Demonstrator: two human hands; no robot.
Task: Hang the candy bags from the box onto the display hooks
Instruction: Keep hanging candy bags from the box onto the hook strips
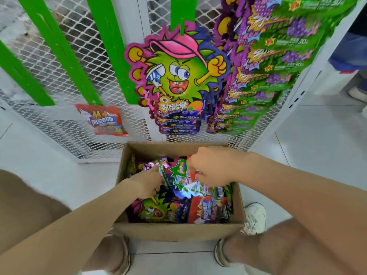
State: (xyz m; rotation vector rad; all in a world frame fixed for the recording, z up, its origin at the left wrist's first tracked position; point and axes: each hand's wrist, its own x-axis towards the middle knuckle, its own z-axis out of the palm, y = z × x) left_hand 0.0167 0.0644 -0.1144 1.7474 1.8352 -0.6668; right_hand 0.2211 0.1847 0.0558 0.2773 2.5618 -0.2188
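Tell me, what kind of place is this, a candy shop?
Probably a shop, yes. A white mesh rack carries green hanging strips, many identical candy bags hang in rows, and a cardboard box on the tiled floor holds more, one bag held by the left hand and right hand.

Box (pixel 178 231) of candy bags (pixel 158 211) on floor before mesh rack (pixel 83 62), hung bags (pixel 178 124) above, shoes (pixel 256 217) beside.

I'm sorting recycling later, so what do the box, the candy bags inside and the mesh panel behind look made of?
Box: matte brown cardboard, going by its plain dull surface. Candy bags: glossy printed film, plastic or foil; bright glints show on them. Mesh panel: likely white-painted metal, with diamond openings in a stiff frame.
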